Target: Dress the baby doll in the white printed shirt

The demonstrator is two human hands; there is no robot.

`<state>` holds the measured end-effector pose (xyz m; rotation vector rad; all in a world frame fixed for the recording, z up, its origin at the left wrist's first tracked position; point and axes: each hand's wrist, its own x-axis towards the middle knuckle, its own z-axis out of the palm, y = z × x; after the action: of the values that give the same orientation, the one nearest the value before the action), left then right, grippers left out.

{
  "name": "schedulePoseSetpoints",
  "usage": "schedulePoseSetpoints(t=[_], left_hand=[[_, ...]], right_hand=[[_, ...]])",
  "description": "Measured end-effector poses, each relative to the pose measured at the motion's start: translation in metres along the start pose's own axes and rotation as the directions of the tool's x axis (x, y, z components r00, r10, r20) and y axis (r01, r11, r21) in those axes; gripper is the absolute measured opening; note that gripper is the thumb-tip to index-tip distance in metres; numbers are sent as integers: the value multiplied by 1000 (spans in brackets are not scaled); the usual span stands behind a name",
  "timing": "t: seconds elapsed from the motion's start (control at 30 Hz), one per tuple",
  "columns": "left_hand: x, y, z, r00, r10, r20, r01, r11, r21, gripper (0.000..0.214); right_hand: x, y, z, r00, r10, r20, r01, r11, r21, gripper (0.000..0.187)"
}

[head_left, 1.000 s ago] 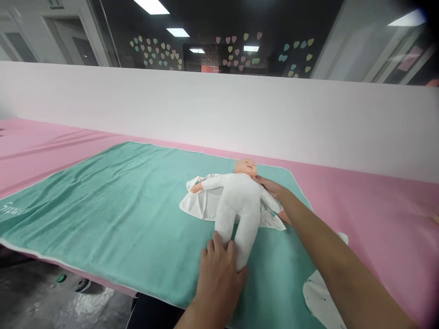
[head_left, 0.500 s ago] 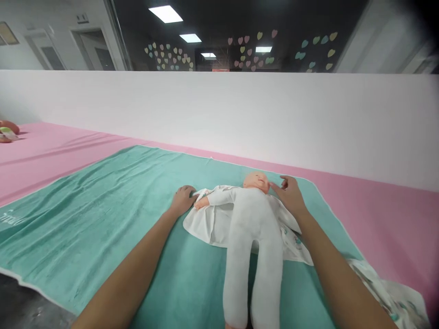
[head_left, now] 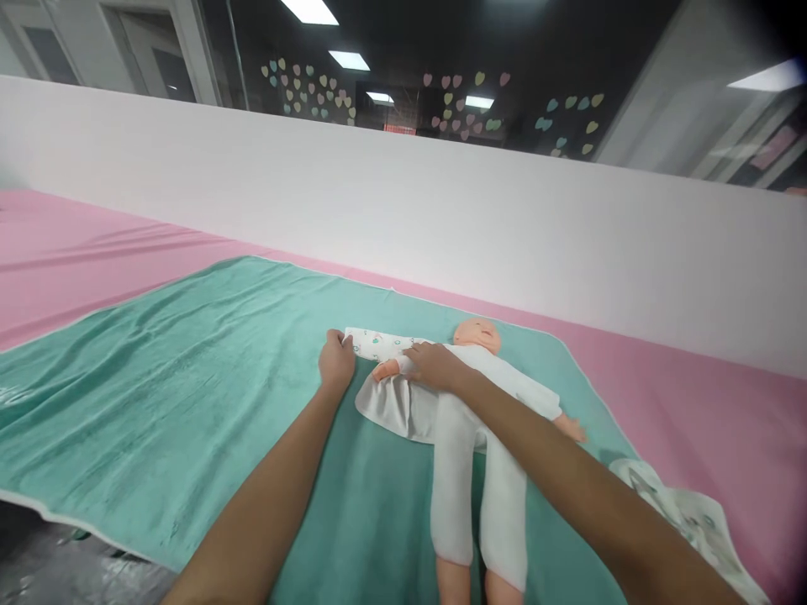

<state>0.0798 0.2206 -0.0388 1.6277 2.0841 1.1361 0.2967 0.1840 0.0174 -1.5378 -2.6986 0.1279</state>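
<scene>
A baby doll with a white cloth body lies on its back on a teal blanket, its head toward the wall. Beneath it a white baby shirt with a small print is spread out, one sleeve stretched to the left. My left hand is closed on the end of that sleeve. Across the doll's body reaches my right hand, its fingers closed round the doll's left-side forearm near the wrist; part of the grip is hidden. The doll's other arm lies stretched out to the right, beyond my right forearm.
A crumpled printed white cloth lies at the lower right, partly behind my right arm. Pink covering surrounds the blanket. Behind stands a low white wall with dark glass above it.
My right hand has moved left from beside the doll's head to its left-side arm. My left hand has taken hold of the shirt sleeve, now stretched out. The view has tilted.
</scene>
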Motion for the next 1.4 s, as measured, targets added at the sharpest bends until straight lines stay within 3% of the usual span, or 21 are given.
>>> schedulePoseSetpoints(t=[0.07, 0.17, 0.27, 0.37, 0.43, 0.5, 0.57, 0.6, 0.73, 0.83, 0.93, 1.07, 1.3, 1.4], left_hand=[[-1, -2, -2, 999, -11, 35, 10, 999, 32, 20], [-2, -5, -3, 998, 15, 58, -17, 999, 48, 19], [-2, -5, -4, 994, 102, -45, -98, 991, 87, 18], [-6, 3, -4, 949, 273, -157, -248, 955, 161, 20], [-15, 13, -1, 903, 421, -82, -402, 898, 179, 23], [-28, 26, 7, 825, 561, 65, -564, 812, 150, 26], [-41, 39, 21, 761, 622, 185, -645, 756, 110, 33], [-45, 45, 29, 754, 617, 226, -647, 756, 94, 35], [-42, 57, 52, 871, 412, 269, -409, 910, -67, 19], [-24, 53, 53, 919, 284, 274, -240, 954, -181, 12], [-10, 45, 47, 930, 240, 279, -165, 949, -269, 18], [-11, 43, 41, 944, 232, 233, -141, 926, -351, 18], [-30, 60, 32, 958, 265, 106, -192, 873, -448, 12], [-45, 70, 40, 940, 314, 135, -209, 841, -498, 10]], right_hand=[[2, 1, -6, 999, 47, 24, -47, 999, 10, 42], [-10, 6, -17, 997, 72, -19, -68, 983, 168, 37], [-30, 16, -28, 974, 176, -142, -110, 917, 384, 40], [-42, 26, -33, 930, 298, -215, -153, 845, 512, 45], [-43, 29, -34, 921, 315, -229, -151, 831, 535, 44], [-41, 30, -34, 929, 296, -223, -144, 842, 519, 41], [-38, 29, -32, 937, 278, -214, -147, 865, 480, 39], [-37, 29, -31, 939, 273, -210, -152, 876, 457, 38], [-35, 31, -28, 939, 264, -220, -174, 918, 357, 38], [-32, 33, -25, 949, 251, -190, -201, 947, 249, 37], [-26, 30, -19, 954, 265, -142, -251, 962, 105, 33], [-16, 22, -12, 944, 312, -107, -318, 947, -43, 30], [4, 23, -21, 906, 419, -51, -422, 905, -61, 25], [16, 17, -15, 897, 437, -71, -441, 895, -63, 24]])
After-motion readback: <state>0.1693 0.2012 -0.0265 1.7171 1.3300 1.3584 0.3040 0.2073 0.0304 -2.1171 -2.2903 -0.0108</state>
